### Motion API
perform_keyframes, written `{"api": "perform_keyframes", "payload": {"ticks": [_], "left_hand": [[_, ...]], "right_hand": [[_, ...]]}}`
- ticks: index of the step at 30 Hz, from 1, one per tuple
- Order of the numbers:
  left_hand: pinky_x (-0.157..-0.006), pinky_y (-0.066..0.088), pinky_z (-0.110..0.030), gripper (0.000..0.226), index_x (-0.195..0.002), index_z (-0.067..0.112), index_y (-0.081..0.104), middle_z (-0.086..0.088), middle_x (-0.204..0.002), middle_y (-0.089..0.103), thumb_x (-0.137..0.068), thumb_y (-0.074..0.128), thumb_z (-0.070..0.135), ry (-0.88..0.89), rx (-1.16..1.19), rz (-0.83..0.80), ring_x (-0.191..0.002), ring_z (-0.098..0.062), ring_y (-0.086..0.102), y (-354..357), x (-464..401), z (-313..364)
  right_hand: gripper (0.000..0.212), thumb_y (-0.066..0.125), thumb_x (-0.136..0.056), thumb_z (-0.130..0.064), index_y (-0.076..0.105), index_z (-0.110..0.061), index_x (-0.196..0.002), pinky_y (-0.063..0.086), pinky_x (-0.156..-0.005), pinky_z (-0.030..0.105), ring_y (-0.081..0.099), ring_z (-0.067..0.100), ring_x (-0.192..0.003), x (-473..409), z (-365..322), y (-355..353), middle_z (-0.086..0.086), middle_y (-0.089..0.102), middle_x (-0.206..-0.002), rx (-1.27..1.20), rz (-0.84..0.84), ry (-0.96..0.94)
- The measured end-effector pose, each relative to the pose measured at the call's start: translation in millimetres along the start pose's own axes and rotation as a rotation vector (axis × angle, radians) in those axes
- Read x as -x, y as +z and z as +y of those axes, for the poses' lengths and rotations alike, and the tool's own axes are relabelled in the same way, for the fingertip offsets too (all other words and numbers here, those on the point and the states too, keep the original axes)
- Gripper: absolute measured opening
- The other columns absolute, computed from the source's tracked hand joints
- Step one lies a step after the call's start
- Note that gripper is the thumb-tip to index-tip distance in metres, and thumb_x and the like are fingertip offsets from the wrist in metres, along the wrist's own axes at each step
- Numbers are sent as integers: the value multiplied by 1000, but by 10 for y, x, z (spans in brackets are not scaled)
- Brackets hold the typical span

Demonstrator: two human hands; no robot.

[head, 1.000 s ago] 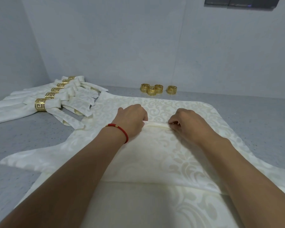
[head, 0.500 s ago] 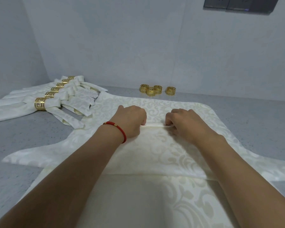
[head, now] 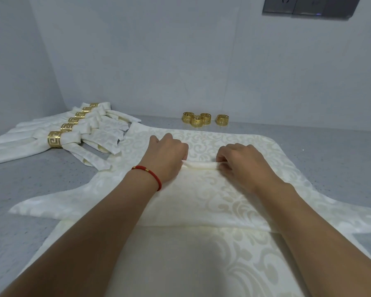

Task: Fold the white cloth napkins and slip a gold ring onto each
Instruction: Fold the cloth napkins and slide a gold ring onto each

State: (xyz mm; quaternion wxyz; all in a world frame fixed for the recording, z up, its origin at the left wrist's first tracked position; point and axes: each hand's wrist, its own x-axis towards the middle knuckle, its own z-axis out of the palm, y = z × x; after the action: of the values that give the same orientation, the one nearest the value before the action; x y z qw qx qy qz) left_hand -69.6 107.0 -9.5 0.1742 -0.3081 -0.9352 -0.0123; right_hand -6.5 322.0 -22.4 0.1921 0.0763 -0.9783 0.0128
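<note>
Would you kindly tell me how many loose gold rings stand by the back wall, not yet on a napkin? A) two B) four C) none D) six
B: four loose gold rings stand on the grey counter by the wall, three clustered and one slightly to the right, apart from the ringed napkins at the left.

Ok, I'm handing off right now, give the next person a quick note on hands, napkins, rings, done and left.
Left hand and right hand pinch the rolled edge of the top napkin, mid-table.
Done: six ringed napkins at far left.
Loose gold rings: four by the back wall.
Left: finish this roll, ring it, then the napkins underneath.
</note>
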Motion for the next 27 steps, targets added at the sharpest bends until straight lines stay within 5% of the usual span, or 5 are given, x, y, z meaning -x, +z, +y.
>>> {"api": "perform_keyframes", "payload": {"ticks": [4, 12, 16, 22, 27], "left_hand": [[-91, 31, -38, 38, -90, 31, 55, 11, -99, 56, -81, 54, -6, 62, -6, -172, -99, -16, 50, -104, -5, -19], [-81, 46, -33, 24, -115, 26, 64, 5, -104, 63, -92, 63, 25, 11, 154, -221, -100, -21, 59, -64, -8, -135], [-79, 43, -31, 14, -103, 25, 67, 8, -100, 53, -93, 59, 17, 33, 127, -185, -96, -17, 54, -94, 10, -89], [-80, 27, -31, 33, -85, 31, 54, 10, -93, 59, -81, 51, -2, 57, 27, -187, -91, -15, 56, -163, 30, -25], [-85, 45, -34, 21, -90, 29, 69, 11, -100, 66, -86, 56, 13, 38, 156, -275, -93, -15, 60, -213, 25, -115]], "right_hand": [[20, 67, -88, -9, 66, -23, -102, 36, -75, 32, 56, 18, -93, 10, -45, -38, -7, 60, -103, -3, -46, -35], [25, 62, -98, -9, 70, -20, -119, 50, -84, 33, 60, 15, -93, 107, 41, -48, -6, 61, -112, -316, -73, 106], [14, 65, -98, -16, 73, -22, -108, 44, -89, 30, 52, 14, -104, 99, 54, -82, -7, 55, -114, -224, -134, 74], [14, 66, -86, -13, 61, -24, -93, 37, -71, 30, 59, 17, -84, 114, -53, -180, -10, 62, -91, -76, -108, 15], [10, 65, -86, -20, 67, -29, -90, 47, -72, 27, 60, 9, -82, 137, -49, -292, -14, 62, -87, -190, -264, 73]]}}
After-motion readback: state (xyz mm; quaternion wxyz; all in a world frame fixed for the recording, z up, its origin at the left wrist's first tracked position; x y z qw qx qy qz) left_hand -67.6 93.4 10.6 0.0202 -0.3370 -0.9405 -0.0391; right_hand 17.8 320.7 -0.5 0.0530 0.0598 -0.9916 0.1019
